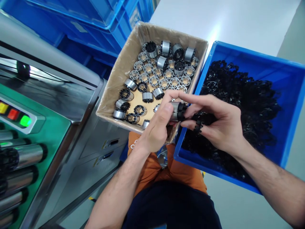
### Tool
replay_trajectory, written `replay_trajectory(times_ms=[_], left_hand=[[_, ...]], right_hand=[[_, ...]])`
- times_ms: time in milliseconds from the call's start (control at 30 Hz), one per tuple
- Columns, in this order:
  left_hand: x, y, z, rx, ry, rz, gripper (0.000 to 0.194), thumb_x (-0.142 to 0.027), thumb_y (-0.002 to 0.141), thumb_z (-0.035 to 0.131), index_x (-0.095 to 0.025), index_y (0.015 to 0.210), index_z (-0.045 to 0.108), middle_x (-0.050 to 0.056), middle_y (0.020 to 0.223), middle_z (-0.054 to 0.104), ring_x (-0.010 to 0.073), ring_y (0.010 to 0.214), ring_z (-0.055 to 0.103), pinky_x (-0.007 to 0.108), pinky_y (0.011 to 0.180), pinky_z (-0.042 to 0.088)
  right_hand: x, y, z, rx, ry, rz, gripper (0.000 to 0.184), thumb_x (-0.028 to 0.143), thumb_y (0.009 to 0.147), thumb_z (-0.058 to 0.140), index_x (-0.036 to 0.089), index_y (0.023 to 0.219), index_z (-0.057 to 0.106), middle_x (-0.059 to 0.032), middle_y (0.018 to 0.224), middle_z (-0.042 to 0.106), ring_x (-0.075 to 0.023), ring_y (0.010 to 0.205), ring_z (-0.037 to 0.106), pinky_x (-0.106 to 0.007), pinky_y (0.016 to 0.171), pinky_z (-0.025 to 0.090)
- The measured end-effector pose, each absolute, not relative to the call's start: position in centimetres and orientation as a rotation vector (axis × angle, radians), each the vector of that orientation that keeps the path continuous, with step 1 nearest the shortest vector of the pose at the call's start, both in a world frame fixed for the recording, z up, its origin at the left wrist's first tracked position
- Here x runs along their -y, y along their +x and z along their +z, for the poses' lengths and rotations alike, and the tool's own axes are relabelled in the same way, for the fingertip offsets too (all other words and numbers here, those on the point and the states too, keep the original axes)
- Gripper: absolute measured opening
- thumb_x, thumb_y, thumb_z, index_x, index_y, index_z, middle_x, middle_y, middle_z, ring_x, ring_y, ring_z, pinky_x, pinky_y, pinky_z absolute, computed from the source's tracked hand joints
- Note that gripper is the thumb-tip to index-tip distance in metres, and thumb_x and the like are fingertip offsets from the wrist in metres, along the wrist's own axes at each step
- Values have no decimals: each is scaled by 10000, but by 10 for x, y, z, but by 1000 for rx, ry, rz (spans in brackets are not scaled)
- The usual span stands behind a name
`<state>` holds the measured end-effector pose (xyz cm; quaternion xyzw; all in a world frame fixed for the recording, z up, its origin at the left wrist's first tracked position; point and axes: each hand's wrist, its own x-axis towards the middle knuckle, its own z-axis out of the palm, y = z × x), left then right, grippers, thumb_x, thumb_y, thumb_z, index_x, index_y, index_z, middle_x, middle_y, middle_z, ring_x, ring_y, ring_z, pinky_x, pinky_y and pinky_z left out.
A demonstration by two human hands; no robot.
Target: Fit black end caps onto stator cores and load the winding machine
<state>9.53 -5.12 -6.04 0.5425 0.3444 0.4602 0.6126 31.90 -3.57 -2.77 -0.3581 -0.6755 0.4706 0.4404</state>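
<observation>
My left hand (158, 127) is closed around a silver metal cylinder (175, 110) with a black toothed plastic ring on its right end. Against that black end rest the fingers of my right hand (216, 122). A second black toothed ring (198, 126) sits in my right hand, by the thumb. Both hands are over the edge between a plastic-lined cardboard box (114, 90) and a blue bin (292, 111). The box contains many silver cores, some with black end rings, some standing on end. Loose black plastic rings (245, 98) are heaped in the bin.
At left stands a machine with a green panel (53, 127), lit buttons (25, 121) and a row of silver cylinders (28, 156). Blue crates (100, 35) are stacked behind the box. A white table surface (190, 19) lies at the back.
</observation>
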Motion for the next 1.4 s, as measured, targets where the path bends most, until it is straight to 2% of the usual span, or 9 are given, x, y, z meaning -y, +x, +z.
replay_trajectory(times_ms=[133, 333, 533, 633, 733, 867, 1000, 1200, 1400], left_hand=[[51, 97, -61, -824, 1243, 1064, 478, -694, 1294, 449, -312, 1456, 688, 68, 1244, 691, 292, 1118, 676, 469, 1009, 576], [53, 96, -59, -826, 1206, 995, 486, -726, 1307, 423, -333, 1496, 637, 36, 1089, 692, 244, 917, 659, 420, 849, 584], [52, 97, -55, -879, 1198, 960, 555, -806, 1274, 486, -318, 1457, 674, 36, 1073, 763, 220, 857, 741, 383, 773, 650], [49, 101, -56, -879, 1161, 1093, 590, -844, 1224, 608, -265, 1249, 718, 26, 981, 794, 169, 706, 737, 303, 602, 560], [43, 106, -57, -1000, 1035, 1282, 677, -904, 1144, 707, -249, 1022, 590, 29, 985, 855, 145, 637, 744, 261, 530, 514], [37, 109, -59, -1103, 989, 1264, 557, -840, 1129, 785, -307, 1263, 696, -74, 689, 603, 98, 456, 474, 258, 463, 399], [36, 105, -61, -1048, 1006, 1154, 622, -843, 1169, 701, -383, 1586, 667, -4, 883, 629, 141, 627, 582, 288, 544, 462], [46, 101, -62, -912, 1068, 1047, 521, -839, 1202, 640, -332, 1289, 721, 4, 867, 523, 154, 641, 466, 310, 545, 347], [51, 99, -59, -882, 1102, 963, 503, -809, 1242, 553, -362, 1440, 673, 25, 942, 590, 198, 719, 509, 365, 626, 390]], right_hand=[[35, 318, -28, 1615, -881, 1167, 435, 166, 954, 1082, 332, 1342, 974, 19, 1072, 929, -165, 938, 895, -291, 960, 770], [31, 319, -34, 1648, -808, 1142, 445, 95, 949, 1033, 355, 1309, 1001, 3, 1108, 963, -195, 998, 920, -329, 961, 787], [40, 311, -36, 1415, -1003, 1377, 397, 156, 944, 1037, 336, 1296, 1000, 24, 1051, 955, -106, 623, 756, -194, 467, 568], [34, 317, -29, 1471, -1050, 1325, 211, 287, 1069, 978, 303, 1280, 980, 6, 1044, 932, -94, 584, 731, -198, 443, 530], [26, 326, -21, 1524, -1111, 1297, 180, 298, 1128, 924, 282, 1303, 887, 25, 1034, 871, -80, 551, 722, -202, 427, 517], [21, 331, -18, 1511, -1081, 1425, 379, 245, 990, 1055, 277, 1094, 692, 40, 1015, 821, -92, 603, 738, -188, 393, 478], [21, 329, -16, 1452, -1041, 1521, 450, 400, 979, 1096, 270, 982, 665, 29, 895, 816, -128, 588, 754, -205, 361, 495], [23, 325, -17, 1387, -1018, 1453, 374, 496, 1028, 1057, 255, 1145, 797, -1, 992, 883, -151, 673, 838, -200, 402, 552], [30, 320, -26, 1440, -1068, 1259, 122, 309, 1087, 975, 297, 1208, 971, -26, 1132, 906, -137, 676, 792, -228, 425, 547]])
